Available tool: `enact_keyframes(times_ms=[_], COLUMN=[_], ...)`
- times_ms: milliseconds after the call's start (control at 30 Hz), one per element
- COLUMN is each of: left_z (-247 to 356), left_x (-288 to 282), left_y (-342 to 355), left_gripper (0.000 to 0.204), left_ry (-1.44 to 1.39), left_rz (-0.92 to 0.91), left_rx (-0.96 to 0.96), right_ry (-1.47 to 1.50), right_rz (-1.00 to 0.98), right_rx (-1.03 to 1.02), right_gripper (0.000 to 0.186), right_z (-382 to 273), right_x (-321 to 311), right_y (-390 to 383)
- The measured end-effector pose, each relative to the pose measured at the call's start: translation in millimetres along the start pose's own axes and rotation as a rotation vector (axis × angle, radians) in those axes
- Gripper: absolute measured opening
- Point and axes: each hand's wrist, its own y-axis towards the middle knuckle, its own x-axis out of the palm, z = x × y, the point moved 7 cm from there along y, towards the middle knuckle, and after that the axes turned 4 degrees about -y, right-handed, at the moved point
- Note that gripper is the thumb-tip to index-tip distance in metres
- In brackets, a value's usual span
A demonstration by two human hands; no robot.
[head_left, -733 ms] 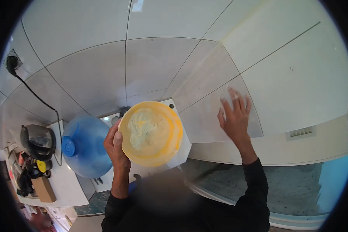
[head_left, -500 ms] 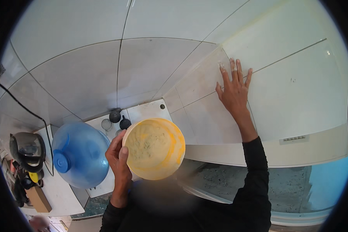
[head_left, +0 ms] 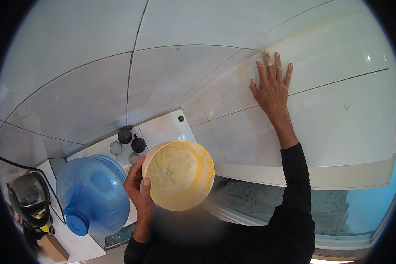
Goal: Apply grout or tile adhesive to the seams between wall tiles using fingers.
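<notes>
My left hand point(head_left: 141, 189) grips the left rim of a round yellow tub point(head_left: 202, 165), the thumb at its lip and the fingers outside. The tub tilts toward me, and a pale, lumpy paste point(head_left: 171, 169) coats its bottom and walls. Higher and to the right, my right hand point(head_left: 273, 86) lies with fingers spread against the white tiled wall point(head_left: 339, 119). White paste is smeared on some of its fingertips, which are close to the corner where two tiled walls meet.
A large blue water jug point(head_left: 94, 193) lies on the white counter point(head_left: 163, 130) to my left. Dark small pots point(head_left: 138, 144) and a glass cup point(head_left: 115, 148) stand behind it. Further left are a black appliance point(head_left: 28, 198), a cable point(head_left: 17, 163) and a cardboard box point(head_left: 53, 248).
My right hand has slid a little up the wall, toward the corner. My left hand still holds the tub. The whole view has turned slightly.
</notes>
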Motion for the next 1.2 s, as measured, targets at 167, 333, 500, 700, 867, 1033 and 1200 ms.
enact_keyframes(times_ms=[167,333,500,700,867,1033,1200], left_z=[-2.6,-3.9,-3.1,-4.5,-6.7,-10.5,-15.3], left_x=[-1.6,-4.6,-5.6,-9.4,-6.9,-2.3,4.8], left_y=[0.1,-2.2,-3.8,-7.1,-9.5,-7.5,-10.5], left_gripper=[0.086,0.087,0.087,0.083,0.076,0.068,0.065], left_ry=[0.026,0.062,0.054,0.049,0.003,0.009,0.077], left_rz=[0.015,0.031,0.032,0.03,0.025,-0.005,-0.049], left_rx=[-0.004,0.015,0.016,0.036,0.037,0.017,0.018], right_ry=[0.004,0.008,0.015,0.173,0.533,0.69,0.439], right_rz=[0.003,0.003,-0.033,-0.16,-0.213,-0.143,-0.025], right_rx=[-0.004,-0.016,-0.063,-0.25,-0.273,-0.021,0.044], right_gripper=[0.062,0.059,0.06,0.063,0.061,0.056,0.048], right_z=[-3.0,-5.4,-10.6,-40.9,-82.1,-64.1,-14.2], right_x=[-3.4,-3.4,-0.3,22.6,41.0,18.4,-18.0], right_y=[0.9,0.3,-3.8,-40.4,-134.3,-156.4,-62.0])
